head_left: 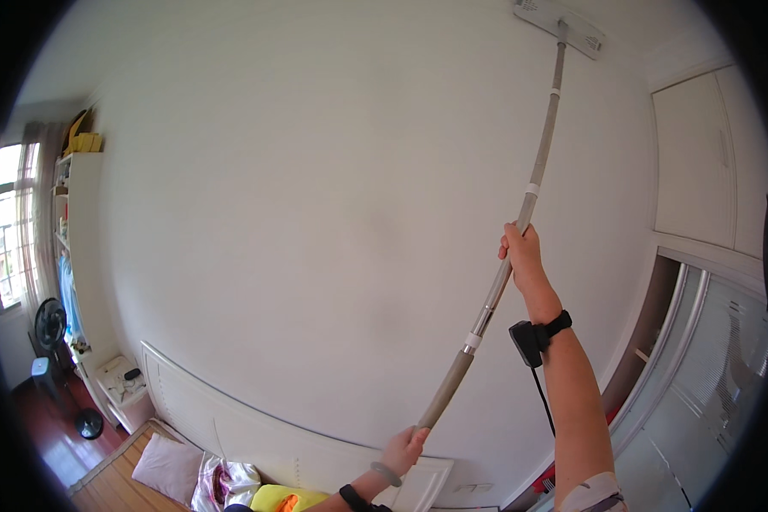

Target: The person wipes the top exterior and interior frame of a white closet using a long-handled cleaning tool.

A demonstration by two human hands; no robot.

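A long-handled flat mop (533, 171) slants up across the view, its pole grey with white joints. Its flat rectangular head (582, 37) rests high up at the top of the white wall, near the ceiling. My right hand (521, 249) is wrapped round the middle of the pole, with the arm stretched up. Lower down, my left hand (406, 450) grips the pole's grey end section. A black strap with a small device (531, 343) and a cable sits on my right wrist. On my left wrist are a bangle (386, 474) and a black band.
Below stands a bed with a white headboard (256, 414), pillows (169, 468) and a mat. A nightstand (121, 380), a fan (51, 324), shelves (84, 222) and a curtained window are at left. A wardrobe with sliding doors (700, 375) and upper cabinets (695, 154) fills the right.
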